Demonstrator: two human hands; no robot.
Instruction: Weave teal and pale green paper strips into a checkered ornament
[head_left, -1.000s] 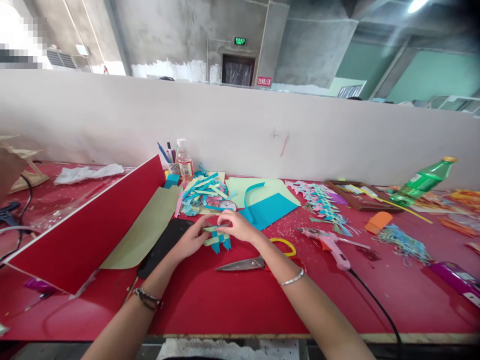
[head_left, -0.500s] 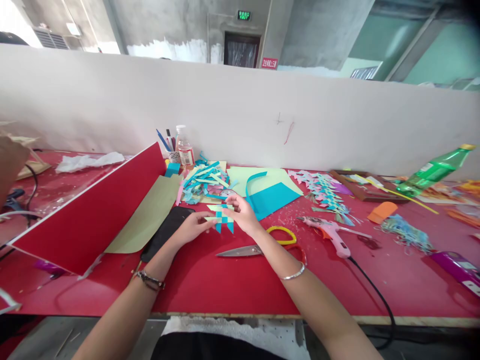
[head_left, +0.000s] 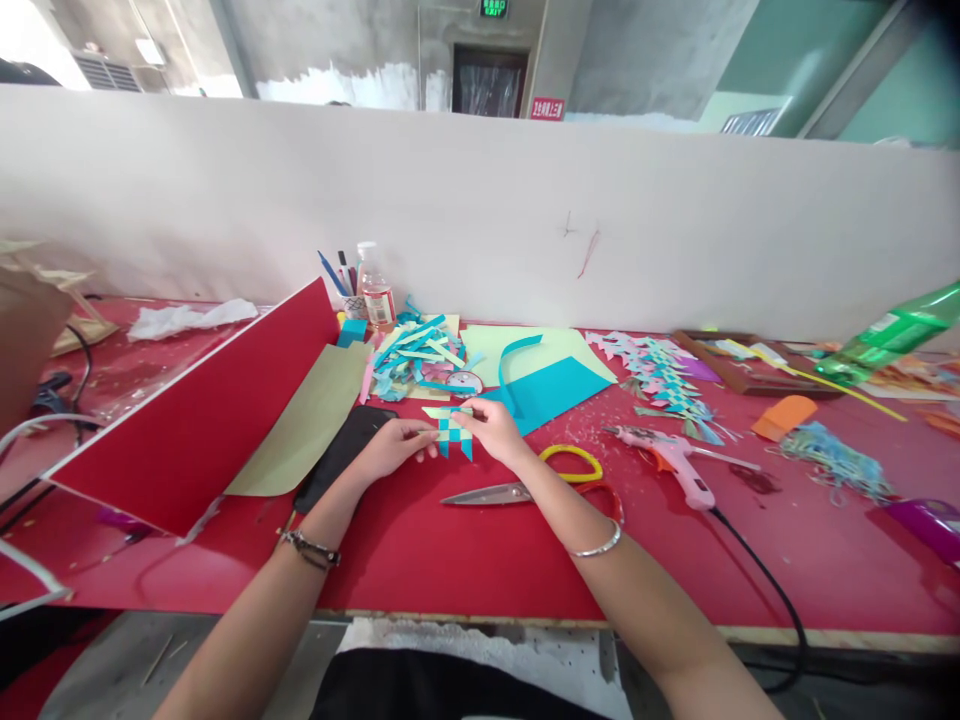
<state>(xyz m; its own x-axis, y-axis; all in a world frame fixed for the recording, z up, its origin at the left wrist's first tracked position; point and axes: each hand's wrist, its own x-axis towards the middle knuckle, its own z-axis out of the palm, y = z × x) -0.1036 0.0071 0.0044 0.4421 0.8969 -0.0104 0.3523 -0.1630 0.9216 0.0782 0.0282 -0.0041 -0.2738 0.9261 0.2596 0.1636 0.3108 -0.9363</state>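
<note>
Between my hands is a small woven piece of blue and pale yellow paper strips [head_left: 454, 432], with pointed blue ends hanging down. My left hand [head_left: 399, 446] pinches its left edge between thumb and fingers. My right hand [head_left: 491, 430] grips its upper right corner. Just beyond lies a heap of cut paper strips [head_left: 420, 350] in blue, yellow and pink. Scissors with yellow and red handles [head_left: 487, 496] rest under my right forearm. A black phone-like case [head_left: 341, 455] lies beside my left hand.
A pink glue gun [head_left: 671, 460] with a black cord lies at right. Blue paper [head_left: 562, 388] and finished-looking woven pieces [head_left: 664, 380] sit farther back. A red board [head_left: 202, 420] stands slanted at left. A green bottle [head_left: 892, 335] leans at far right.
The view has shifted slightly. Both hands still hold the woven paper; its lower part now faces me flatter, and my right fingers have moved down closer against its top edge.
</note>
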